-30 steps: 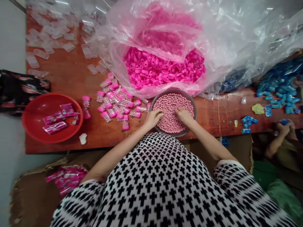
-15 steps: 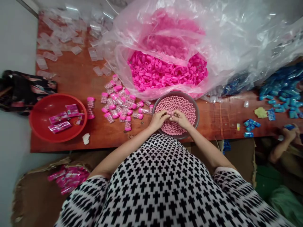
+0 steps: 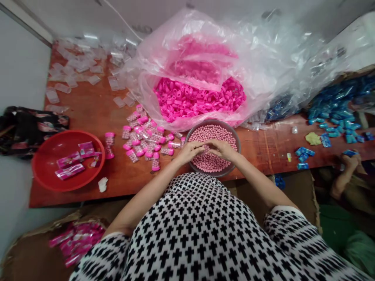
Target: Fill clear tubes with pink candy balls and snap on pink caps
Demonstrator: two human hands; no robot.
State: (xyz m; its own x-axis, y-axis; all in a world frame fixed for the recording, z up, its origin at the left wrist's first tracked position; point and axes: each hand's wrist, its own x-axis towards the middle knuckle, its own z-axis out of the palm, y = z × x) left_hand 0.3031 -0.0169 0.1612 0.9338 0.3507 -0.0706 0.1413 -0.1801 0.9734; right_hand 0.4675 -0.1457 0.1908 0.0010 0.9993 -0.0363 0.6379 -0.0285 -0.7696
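The pink beads (image 3: pixel 212 134) still fill most of the grey bowl (image 3: pixel 238 147) at the table's near edge. The left hand (image 3: pixel 190 152) and right hand (image 3: pixel 222 150) rest on them, fingers (image 3: pixel 202 145) curved, tips nearly meeting; any held beads seem hidden. To the left lie filled bottles (image 3: pixel 143 142) with pink caps; farther left, empty clear bottles (image 3: pixel 88 70). Beyond the bowl, a plastic bag (image 3: pixel 199 99) holds many more pink caps.

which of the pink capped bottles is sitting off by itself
The bottle just right of the red bowl. It sits apart, while the other bottles are heaped together beside the grey bowl.
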